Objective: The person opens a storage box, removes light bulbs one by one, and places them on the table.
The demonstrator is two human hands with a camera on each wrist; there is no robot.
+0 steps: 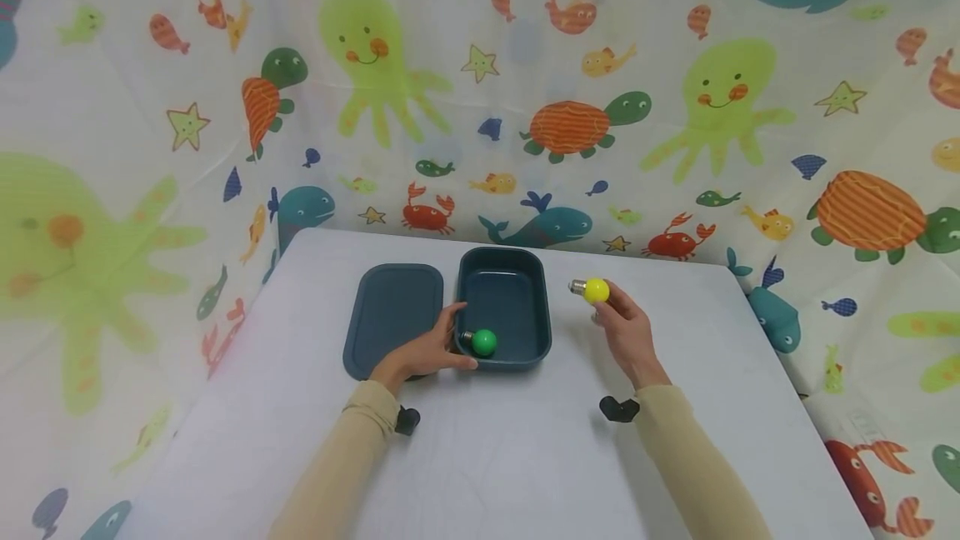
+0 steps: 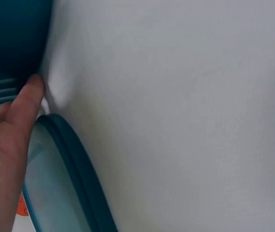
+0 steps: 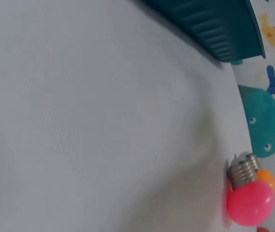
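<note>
My right hand (image 1: 627, 335) pinches a yellow light bulb (image 1: 597, 290) by its globe, metal base pointing left, to the right of the dark teal container (image 1: 542, 307). Under that hand a metal bulb base (image 1: 597, 317) shows. In the right wrist view a pink bulb (image 3: 252, 203) is at the lower right, with an orange bulb (image 3: 267, 179) partly behind it. My left hand (image 1: 427, 350) holds the container's near left corner, thumb along the front and fingers at the left rim. Inside, by that corner, lies a green bulb (image 1: 484, 342).
A flat teal lid (image 1: 393, 307) lies left of the container, partly under the left hand and wrist. The white table (image 1: 510, 457) ends at a patterned sea-animal curtain (image 1: 480, 107) behind and at both sides.
</note>
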